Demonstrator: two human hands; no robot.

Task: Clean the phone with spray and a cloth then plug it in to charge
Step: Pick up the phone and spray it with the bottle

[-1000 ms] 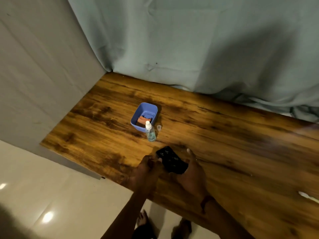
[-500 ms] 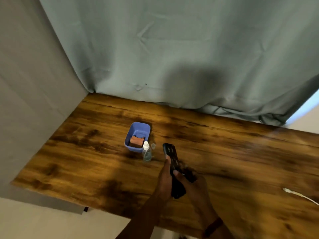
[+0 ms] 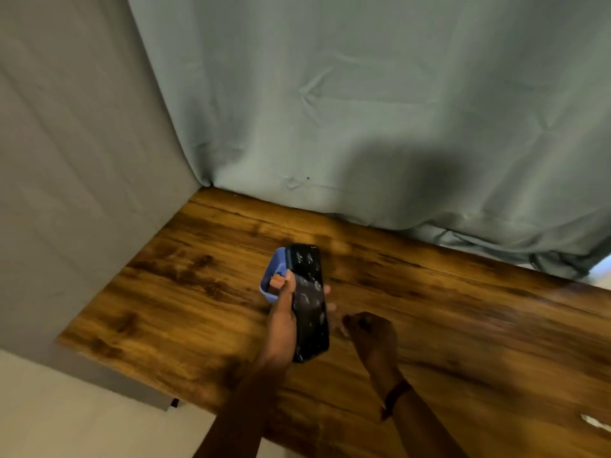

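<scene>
My left hand holds a black phone upright above the wooden table, its smudged screen facing me. Just right of the phone, my right hand hangs curled into a loose fist with nothing in it. Behind the phone a blue tub shows partly, with an orange-brown cloth inside. The spray bottle is hidden behind the phone and hand.
A grey-green curtain hangs along the table's far edge and a grey panel closes the left side. A white cable end lies at the table's right edge. Pale floor shows at the bottom left.
My left hand has lifted the phone higher and turned its screen toward me. My right hand has let go of the phone and pulled back to the right. The camera has tilted up.
</scene>
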